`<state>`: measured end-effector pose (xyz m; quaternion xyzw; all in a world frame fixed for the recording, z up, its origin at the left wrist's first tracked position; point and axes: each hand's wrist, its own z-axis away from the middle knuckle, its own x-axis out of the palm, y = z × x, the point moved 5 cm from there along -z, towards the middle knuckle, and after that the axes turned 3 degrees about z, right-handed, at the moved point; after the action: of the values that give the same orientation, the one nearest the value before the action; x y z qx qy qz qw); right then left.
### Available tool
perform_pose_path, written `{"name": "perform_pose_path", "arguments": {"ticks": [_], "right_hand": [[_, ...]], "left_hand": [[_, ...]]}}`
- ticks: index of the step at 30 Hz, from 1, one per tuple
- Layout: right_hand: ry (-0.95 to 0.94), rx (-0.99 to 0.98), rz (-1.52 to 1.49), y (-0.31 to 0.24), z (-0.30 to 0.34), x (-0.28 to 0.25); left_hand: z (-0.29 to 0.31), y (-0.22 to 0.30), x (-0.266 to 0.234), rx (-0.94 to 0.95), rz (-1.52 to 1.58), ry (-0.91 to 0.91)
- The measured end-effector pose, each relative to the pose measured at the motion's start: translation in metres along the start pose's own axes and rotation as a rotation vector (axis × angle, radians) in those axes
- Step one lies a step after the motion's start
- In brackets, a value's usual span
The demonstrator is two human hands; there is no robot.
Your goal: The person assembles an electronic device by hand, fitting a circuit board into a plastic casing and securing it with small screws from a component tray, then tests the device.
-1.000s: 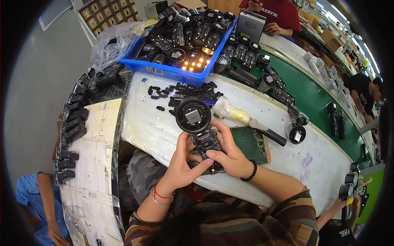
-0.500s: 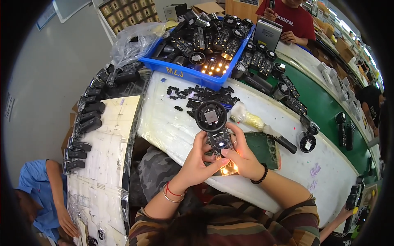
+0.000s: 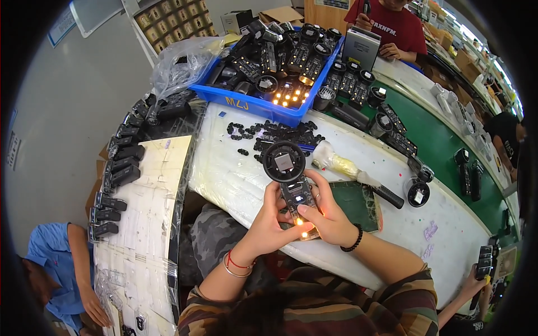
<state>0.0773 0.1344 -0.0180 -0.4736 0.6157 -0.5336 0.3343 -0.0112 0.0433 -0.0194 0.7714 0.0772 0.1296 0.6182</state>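
Both my hands hold a black handheld device (image 3: 284, 161) with a round ring-shaped head, much like a small fan. A pale square sits in the middle of its head, and a white light and orange lights glow along its body. My left hand (image 3: 268, 227) wraps the left side, with its thumb over the lower end. My right hand (image 3: 332, 218) grips the right side, its thumb pressed on the front below the white light. Under and beside them is a dark green mat (image 3: 358, 204). Beyond the ring lies a pile of small black parts (image 3: 286, 133).
A blue bin (image 3: 249, 105) heaped with similar devices, some lit, stands ahead. A brush (image 3: 386, 195) and a yellowish wrapped bundle (image 3: 339, 161) lie on the white table. More devices rest on the green belt (image 3: 431, 134) and left-hand bench (image 3: 151, 207). Co-workers are around.
The held device stays in both hands, with fewer orange lights showing at its lower end. At the far right, another person's hand has raised a black device.
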Motion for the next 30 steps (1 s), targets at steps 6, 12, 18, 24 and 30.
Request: {"name": "perform_pose_path", "arguments": {"ticks": [6,12,18,24,30], "right_hand": [[-0.015,0.023,-0.030,-0.002,0.001,0.002],[-0.081,-0.079,0.119,-0.008,0.004,0.005],[0.049,-0.208,0.249,-0.009,0.003,-0.009],[0.080,-0.076,0.216,-0.002,0.000,-0.011],[0.063,-0.085,0.258,-0.001,0.001,-0.010]], "left_hand": [[0.001,-0.002,0.000,-0.015,0.002,0.011],[0.000,-0.003,-0.006,-0.010,0.286,0.068],[-0.005,0.011,-0.099,0.046,0.309,0.693],[-0.034,0.018,-0.223,0.194,0.018,1.043],[-0.065,-0.002,-0.344,0.113,-0.479,1.370]]}}
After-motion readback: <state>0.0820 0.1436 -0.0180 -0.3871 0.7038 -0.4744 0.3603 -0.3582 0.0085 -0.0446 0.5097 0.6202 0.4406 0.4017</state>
